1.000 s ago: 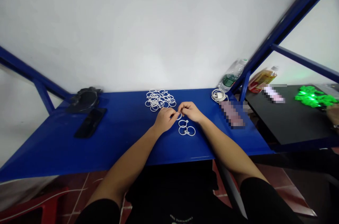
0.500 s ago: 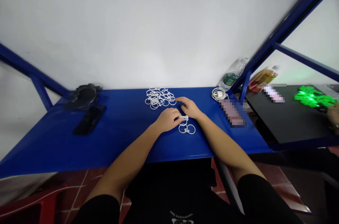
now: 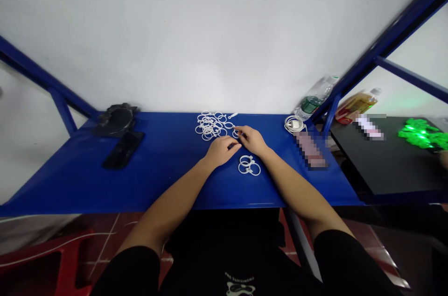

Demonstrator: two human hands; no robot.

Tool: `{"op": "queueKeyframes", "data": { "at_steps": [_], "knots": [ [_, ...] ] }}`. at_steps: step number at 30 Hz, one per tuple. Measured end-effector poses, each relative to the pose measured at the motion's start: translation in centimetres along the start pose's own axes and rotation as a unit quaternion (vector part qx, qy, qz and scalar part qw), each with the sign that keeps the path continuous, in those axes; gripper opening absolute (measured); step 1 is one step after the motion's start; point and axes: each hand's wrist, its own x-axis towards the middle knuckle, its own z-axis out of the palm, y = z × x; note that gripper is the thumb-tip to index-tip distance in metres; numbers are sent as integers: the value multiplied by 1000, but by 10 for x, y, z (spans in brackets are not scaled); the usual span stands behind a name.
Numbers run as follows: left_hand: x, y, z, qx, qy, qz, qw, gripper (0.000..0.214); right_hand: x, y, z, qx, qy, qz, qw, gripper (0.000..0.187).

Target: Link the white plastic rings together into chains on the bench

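A heap of several white plastic rings (image 3: 212, 126) lies at the back of the blue table (image 3: 164, 179). My right hand (image 3: 251, 139) reaches to the heap's right edge, its fingertips pinched on one white ring (image 3: 235, 132). My left hand (image 3: 220, 150) rests curled on the table just beside it, fingers bent toward the right hand; whether it holds anything I cannot make out. A small cluster of joined white rings (image 3: 249, 165) lies on the table in front of both hands.
A black phone (image 3: 123, 149) and a dark lumpy object (image 3: 115, 120) lie at the left. A coiled white cable with charger (image 3: 294, 124), a clear bottle (image 3: 313, 98) and an amber bottle (image 3: 357, 103) stand right. Green pieces (image 3: 422, 133) glow on a black table.
My left hand set a ring down on the small cluster, then drew back. My right hand moved forward to the heap and pinched a ring. The camera tilted slightly.
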Motion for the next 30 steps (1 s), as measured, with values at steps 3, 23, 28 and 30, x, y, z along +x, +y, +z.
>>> {"op": "queueKeyframes", "data": {
  "at_steps": [3,23,28,30],
  "knots": [
    [2,-8,3,-41,55,-73,995,24,-4,-3,-4,56,54,-27,997,38],
    [6,-8,-6,-70,167,15,983,14,-12,-26,-9,173,-2,-38,984,41],
    [6,-13,-3,-118,167,0,979,7,-12,-29,-9,189,-21,-32,981,41],
    [6,-14,-4,-120,157,-3,980,7,-13,-30,-8,197,-30,-29,980,40]
  ]
}}
